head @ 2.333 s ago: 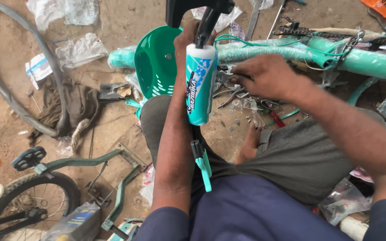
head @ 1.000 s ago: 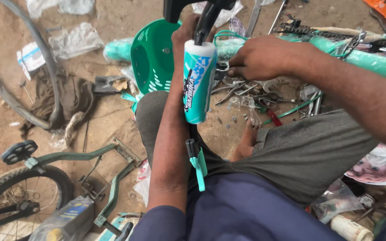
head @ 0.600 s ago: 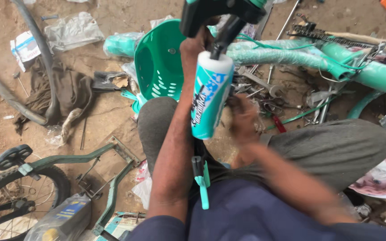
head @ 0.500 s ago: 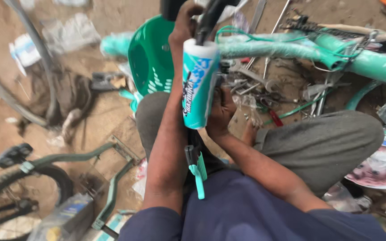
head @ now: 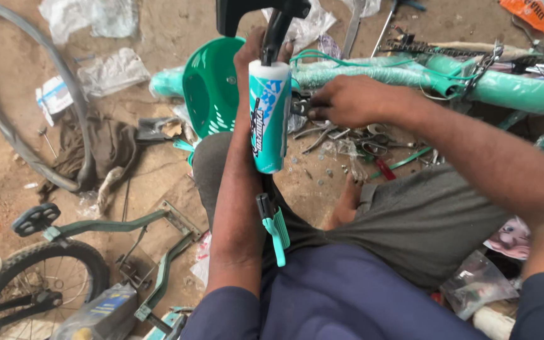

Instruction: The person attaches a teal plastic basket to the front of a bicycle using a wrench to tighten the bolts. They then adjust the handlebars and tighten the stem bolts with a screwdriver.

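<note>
Person sitting on a dirt floor (head: 158, 25), legs folded, in grey trousers and a dark blue top. The left hand (head: 256, 53) is wrapping closed around a black handlebar stem (head: 276, 34) at the top of the view, holding it upright; a teal-and-white cylindrical foam pad with printed graphics (head: 269, 116) is sitting on the stem just below that hand, running down alongside the forearm. A teal brake lever with a black clamp (head: 275, 226) is lying against the lap, beneath the pad's lower end.

The right hand (head: 347, 101) is reaching across in front of the pad, fingers pinching narrow on a small dark metal part (head: 300, 104) right beside the pad; what the part is cannot be told.

Behind the hands, a teal bicycle frame wrapped in clear plastic (head: 410, 72) is lying across the floor, with a green plastic basket (head: 209, 94) next to its left end. Loose metal tools and bits (head: 347, 135) are lying scattered on the dirt below the right hand. To the left, a grey rubber tyre (head: 7, 126) is curving past a brown rag (head: 99, 145). At lower left, a small spoked wheel with a black tyre (head: 51, 283) and a black pedal (head: 36, 218) are showing.
</note>
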